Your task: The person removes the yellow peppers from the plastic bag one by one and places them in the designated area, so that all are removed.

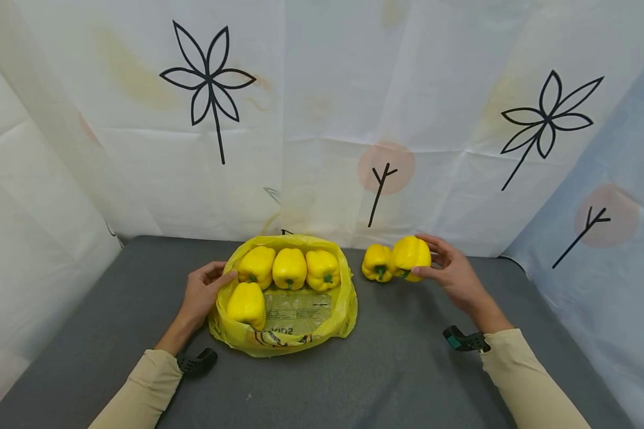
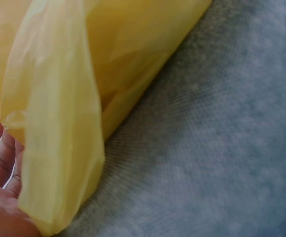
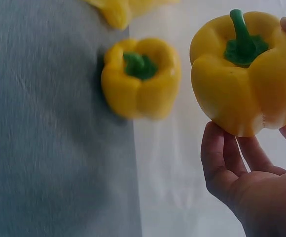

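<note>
My right hand (image 1: 456, 279) grips a yellow bell pepper (image 1: 411, 254) by its side, at the back right of the table. In the right wrist view this pepper (image 3: 246, 89) has its green stem up, fingertips against its sides and underside. Just left of it, a second yellow bell pepper (image 1: 375, 262) stands on the table. A yellow plastic bag (image 1: 349, 304) lies wide open at the centre, with several yellow bell peppers (image 1: 290, 268) inside. At the bag's left rim, my left hand (image 1: 200, 292) pinches the edge, thumb over the top. The left wrist view shows mostly bag folds (image 2: 59, 123).
A dark grey table (image 1: 322, 393) carries everything. White printed cloth (image 1: 322, 119) hangs behind its back edge and along both sides. Inside the bag, its printed bottom (image 1: 297, 310) shows in front of the back row of peppers.
</note>
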`<state>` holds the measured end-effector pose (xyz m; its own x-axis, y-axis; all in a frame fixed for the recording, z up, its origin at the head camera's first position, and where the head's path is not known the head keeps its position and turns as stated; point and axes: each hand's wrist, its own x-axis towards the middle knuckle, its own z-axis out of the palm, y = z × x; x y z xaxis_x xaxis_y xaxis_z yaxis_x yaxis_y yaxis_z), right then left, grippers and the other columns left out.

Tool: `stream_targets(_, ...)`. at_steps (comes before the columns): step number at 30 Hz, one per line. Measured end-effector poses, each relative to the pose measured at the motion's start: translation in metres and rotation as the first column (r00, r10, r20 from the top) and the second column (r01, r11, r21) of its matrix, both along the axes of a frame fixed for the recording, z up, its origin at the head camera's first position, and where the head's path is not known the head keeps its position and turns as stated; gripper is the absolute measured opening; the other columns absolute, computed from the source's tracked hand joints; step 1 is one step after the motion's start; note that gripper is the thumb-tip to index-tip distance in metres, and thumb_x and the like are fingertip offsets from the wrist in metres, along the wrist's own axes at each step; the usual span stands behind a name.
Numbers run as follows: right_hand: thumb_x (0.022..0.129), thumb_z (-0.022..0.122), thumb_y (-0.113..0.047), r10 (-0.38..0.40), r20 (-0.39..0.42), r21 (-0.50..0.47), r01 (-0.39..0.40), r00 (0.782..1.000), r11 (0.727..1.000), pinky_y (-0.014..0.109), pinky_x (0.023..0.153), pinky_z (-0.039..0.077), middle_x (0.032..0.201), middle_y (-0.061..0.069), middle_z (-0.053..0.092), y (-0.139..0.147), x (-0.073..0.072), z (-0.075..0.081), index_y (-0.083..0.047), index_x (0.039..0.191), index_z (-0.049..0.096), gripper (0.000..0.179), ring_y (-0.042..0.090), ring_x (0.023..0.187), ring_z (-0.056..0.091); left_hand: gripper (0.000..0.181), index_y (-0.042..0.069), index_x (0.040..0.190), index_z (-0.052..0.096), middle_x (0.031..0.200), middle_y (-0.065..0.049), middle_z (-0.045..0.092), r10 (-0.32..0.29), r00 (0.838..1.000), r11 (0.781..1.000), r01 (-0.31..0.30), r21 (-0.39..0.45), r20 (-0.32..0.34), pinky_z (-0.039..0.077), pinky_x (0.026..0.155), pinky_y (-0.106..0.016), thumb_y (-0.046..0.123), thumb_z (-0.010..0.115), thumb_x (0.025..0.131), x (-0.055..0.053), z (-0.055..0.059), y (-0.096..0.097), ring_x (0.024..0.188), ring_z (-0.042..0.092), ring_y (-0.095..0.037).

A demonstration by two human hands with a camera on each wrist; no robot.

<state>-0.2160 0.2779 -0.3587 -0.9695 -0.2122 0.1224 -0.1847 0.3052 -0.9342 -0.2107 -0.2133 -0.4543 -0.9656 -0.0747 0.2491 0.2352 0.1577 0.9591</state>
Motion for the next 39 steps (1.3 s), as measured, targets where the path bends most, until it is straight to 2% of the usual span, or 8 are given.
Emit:
stream_targets(9,0.096,0.071,-0.010,-0.027,0.059,0.051,0.024,0.998,0.998,0.021,0.087,0.052,0.154,0.024,0.034,0.023,-0.015,-0.005,-0.005,0.158,0.032,0.074,0.009,0.112,0.056,0.032,-0.012,0.122,0.065,0.097,-0.001,0.068,0.004,1.000,1.000,-0.004,0.005,0.000,0.054,0.072,-0.019,0.009,0.069,0.098,-0.001,-0.001,0.000,0.083,0.063,-0.007)
stream_targets(15,0.096,0.072,-0.015,-0.034,0.089,0.105,0.024,0.995,0.994,0.023,0.089,0.051,0.153,0.027,0.036,0.031,-0.026,-0.016,-0.004,0.158,0.032,0.074,0.030,0.122,0.054,0.032,-0.012,0.122,0.065,0.097,0.000,0.067,0.005,1.000,1.000,-0.005,0.003,0.001,0.054,0.072,-0.019,0.009,0.069,0.098,0.000,0.000,0.000,0.083,0.062,-0.007)
stream_targets(19,0.097,0.072,-0.015,-0.018,0.118,0.116,0.004,0.993,0.993,0.033,0.095,0.050,0.154,0.029,0.035,0.034,-0.035,-0.026,-0.004,0.158,0.032,0.074,0.042,0.129,0.049,0.032,-0.013,0.121,0.065,0.095,0.001,0.067,0.008,1.000,1.000,-0.008,0.001,0.003,0.054,0.072,-0.019,0.010,0.069,0.098,0.000,-0.001,0.000,0.083,0.062,-0.008)
stream_targets(23,0.097,0.071,-0.015,0.002,0.152,0.125,-0.021,0.988,0.992,0.051,0.103,0.045,0.156,0.029,0.032,0.037,-0.042,-0.034,-0.005,0.159,0.031,0.075,0.047,0.135,0.042,0.031,-0.013,0.118,0.065,0.094,0.002,0.068,0.012,1.000,1.000,-0.012,0.010,0.002,0.055,0.072,-0.020,0.009,0.069,0.098,-0.001,-0.002,0.000,0.082,0.063,-0.009)
stream_targets(26,0.097,0.071,-0.015,0.018,0.168,0.136,-0.042,0.986,0.990,0.059,0.106,0.041,0.157,0.030,0.030,0.038,-0.045,-0.038,-0.005,0.159,0.030,0.075,0.049,0.138,0.037,0.031,-0.013,0.118,0.065,0.094,0.002,0.068,0.015,1.000,1.000,-0.015,0.014,0.001,0.055,0.071,-0.020,0.009,0.069,0.098,-0.001,-0.002,0.000,0.082,0.063,-0.010)
stream_targets(31,0.097,0.071,-0.014,0.036,0.194,0.133,-0.063,0.980,0.989,0.063,0.107,0.038,0.159,0.031,0.025,0.040,-0.048,-0.042,-0.004,0.160,0.029,0.076,0.052,0.143,0.028,0.032,-0.013,0.120,0.065,0.094,0.003,0.068,0.010,1.000,1.000,-0.010,0.015,0.006,0.055,0.071,-0.020,0.010,0.069,0.098,-0.001,-0.003,0.000,0.082,0.063,-0.009)
stream_targets(39,0.098,0.070,-0.021,0.034,0.237,0.133,-0.067,0.971,0.989,0.061,0.108,0.039,0.162,0.030,0.018,0.042,-0.054,-0.046,-0.006,0.161,0.026,0.079,0.049,0.147,0.022,0.032,-0.013,0.121,0.065,0.094,0.003,0.067,0.001,1.000,1.000,-0.001,0.028,0.000,0.054,0.072,-0.020,0.009,0.069,0.098,-0.001,-0.001,0.000,0.082,0.063,-0.008)
